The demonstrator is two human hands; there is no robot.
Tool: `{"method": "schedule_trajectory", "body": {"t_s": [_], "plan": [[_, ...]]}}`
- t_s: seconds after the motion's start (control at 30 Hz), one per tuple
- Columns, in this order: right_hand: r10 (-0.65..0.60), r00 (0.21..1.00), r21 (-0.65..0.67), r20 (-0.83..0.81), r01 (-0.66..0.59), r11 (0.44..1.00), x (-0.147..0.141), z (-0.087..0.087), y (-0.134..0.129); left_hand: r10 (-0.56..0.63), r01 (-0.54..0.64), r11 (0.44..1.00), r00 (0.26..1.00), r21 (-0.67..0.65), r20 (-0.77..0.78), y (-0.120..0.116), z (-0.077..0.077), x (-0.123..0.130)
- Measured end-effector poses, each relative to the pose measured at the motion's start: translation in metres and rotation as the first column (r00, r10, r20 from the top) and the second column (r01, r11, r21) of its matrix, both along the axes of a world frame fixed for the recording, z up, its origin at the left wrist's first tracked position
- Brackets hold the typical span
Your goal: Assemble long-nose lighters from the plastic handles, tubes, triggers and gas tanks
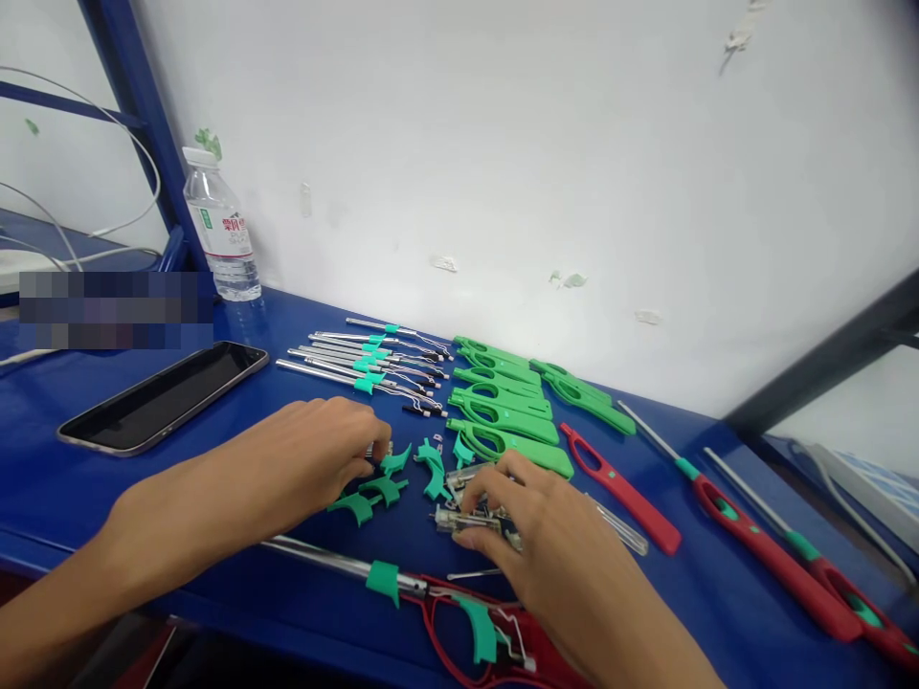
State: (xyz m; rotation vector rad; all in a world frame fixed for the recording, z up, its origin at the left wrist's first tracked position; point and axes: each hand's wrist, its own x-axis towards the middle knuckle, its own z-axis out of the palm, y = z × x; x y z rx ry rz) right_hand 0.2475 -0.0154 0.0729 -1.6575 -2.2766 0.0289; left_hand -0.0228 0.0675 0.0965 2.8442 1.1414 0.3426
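Note:
My left hand (308,450) is closed in a pinch beside several teal triggers (388,490); a small clear and metallic bit peeks from its fingertips, too hidden to name. My right hand (535,512) has thumb and fingers closed on a clear plastic lighter fuel tank (449,520), with more clear tanks (621,526) behind and under it. In front lies a lighter half-shell in red (437,622), fitted with a metal tube (323,555) and a teal trigger (482,633). Curved teal triggers (433,469) lie between the two hands.
Metal tubes with wires (330,373) lie in a row at the back, beside several green lighter shells (503,407). A red shell (624,493) and red lighters (775,565) lie right. A phone (165,397) and water bottle (222,230) stand left, near the wall (503,144).

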Motion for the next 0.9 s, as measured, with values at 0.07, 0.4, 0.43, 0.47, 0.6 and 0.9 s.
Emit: {"method": "schedule_trajectory", "body": {"t_s": [0.07,0.4,0.43,0.47,0.6,0.9], "plan": [[-0.011,1.0,-0.002,0.003,0.011,1.0,0.001,0.0,0.001,0.004,-0.004,1.0,1.0,-0.022,-0.02,0.0,0.0,0.002],[0.074,0.996,0.069,-0.045,-0.071,0.995,0.006,-0.001,0.006,0.034,-0.034,0.999,0.999,-0.038,-0.005,0.018,-0.024,-0.003],[0.09,0.995,0.081,-0.042,-0.086,0.993,0.005,-0.001,0.007,0.038,-0.038,0.998,0.999,-0.042,-0.006,0.023,-0.029,-0.005],[0.107,0.994,0.091,-0.039,-0.103,0.991,0.005,-0.001,0.008,0.037,-0.037,0.998,0.999,-0.056,-0.011,0.029,-0.034,-0.007],[0.157,0.987,0.117,-0.037,-0.152,0.981,0.007,0.0,0.008,0.033,-0.037,0.993,0.999,-0.114,-0.034,0.044,-0.047,-0.014],[0.093,0.991,0.074,-0.1,-0.085,0.994,0.021,0.011,0.002,0.061,-0.061,0.996,0.998,-0.068,-0.001,0.03,-0.027,-0.012]]}}
